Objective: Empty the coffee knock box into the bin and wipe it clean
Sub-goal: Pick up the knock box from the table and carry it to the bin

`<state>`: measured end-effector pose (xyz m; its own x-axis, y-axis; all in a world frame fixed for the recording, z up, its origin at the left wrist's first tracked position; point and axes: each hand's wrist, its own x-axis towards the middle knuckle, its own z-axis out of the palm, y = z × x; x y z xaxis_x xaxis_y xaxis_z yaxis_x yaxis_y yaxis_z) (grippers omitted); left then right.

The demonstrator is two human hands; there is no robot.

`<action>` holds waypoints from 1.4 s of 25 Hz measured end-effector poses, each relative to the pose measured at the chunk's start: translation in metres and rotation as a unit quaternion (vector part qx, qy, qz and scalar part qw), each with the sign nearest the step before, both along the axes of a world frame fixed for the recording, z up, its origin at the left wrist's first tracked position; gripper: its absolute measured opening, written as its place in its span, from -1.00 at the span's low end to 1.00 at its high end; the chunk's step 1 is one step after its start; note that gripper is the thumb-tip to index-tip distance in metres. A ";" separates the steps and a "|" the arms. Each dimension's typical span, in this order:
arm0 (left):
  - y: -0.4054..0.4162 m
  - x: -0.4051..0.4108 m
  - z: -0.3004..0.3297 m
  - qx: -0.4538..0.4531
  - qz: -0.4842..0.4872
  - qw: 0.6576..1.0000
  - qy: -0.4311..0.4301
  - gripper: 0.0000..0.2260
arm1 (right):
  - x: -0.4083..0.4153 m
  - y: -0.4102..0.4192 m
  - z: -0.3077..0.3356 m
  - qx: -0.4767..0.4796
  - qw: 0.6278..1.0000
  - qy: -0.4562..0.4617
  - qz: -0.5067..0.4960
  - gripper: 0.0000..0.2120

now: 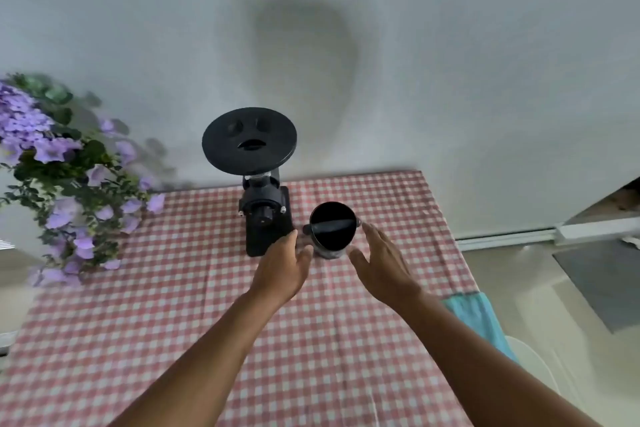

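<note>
1. Left hand (284, 266) and right hand (381, 263) stretched forward over the bench (173, 340), both released, fingers spread, grasping nothing.
2. Between the two hands, the knock box (332, 229): black, round, upright on the bench, with a dark bar across its open top.
3. Left hand just beside the knock box on its left; cannot tell whether the fingertips touch it.
4. Right hand near the right side of the knock box, palm turned toward it, apart from it.
5. Just left of the knock box, a black coffee grinder (259, 191) with a wide round lid on top.
6. Covering the bench, a red and white checked cloth (346, 357).
7. At the far left corner, purple flowers (59, 177) with green leaves, a little blurred.
8. At the right edge of the bench, a light blue cloth (481, 319), partly behind the right forearm.
9. Behind everything, a plain white wall (485, 45).
</note>
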<state>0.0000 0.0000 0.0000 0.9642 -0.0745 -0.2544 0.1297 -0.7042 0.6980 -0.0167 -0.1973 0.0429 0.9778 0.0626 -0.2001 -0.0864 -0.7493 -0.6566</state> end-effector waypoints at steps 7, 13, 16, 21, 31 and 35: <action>-0.009 0.046 -0.026 -0.020 0.066 0.996 0.063 -0.49 | 0.055 -0.008 -0.047 0.010 0.995 0.087 -0.049 -0.41; -0.024 0.070 -0.036 -0.052 0.131 0.986 0.089 -0.67 | 0.104 -0.018 -0.070 0.040 0.987 0.122 -0.095 -0.44; -0.031 0.079 -0.041 -0.061 0.171 0.979 0.093 -0.68 | 0.120 -0.025 -0.079 0.031 0.987 0.127 -0.090 -0.59; -0.040 0.081 -0.043 -0.071 0.193 0.972 0.114 -0.75 | 0.123 -0.034 -0.088 0.025 0.988 0.143 -0.056 -0.81; -0.055 0.038 -0.009 -0.111 0.189 0.972 0.083 -0.82 | 0.076 -0.080 -0.054 0.132 0.984 0.099 -0.068 -0.78; -0.069 0.009 0.015 -0.138 0.171 0.973 0.067 -0.82 | 0.042 -0.097 -0.032 0.155 0.983 0.068 -0.073 -0.82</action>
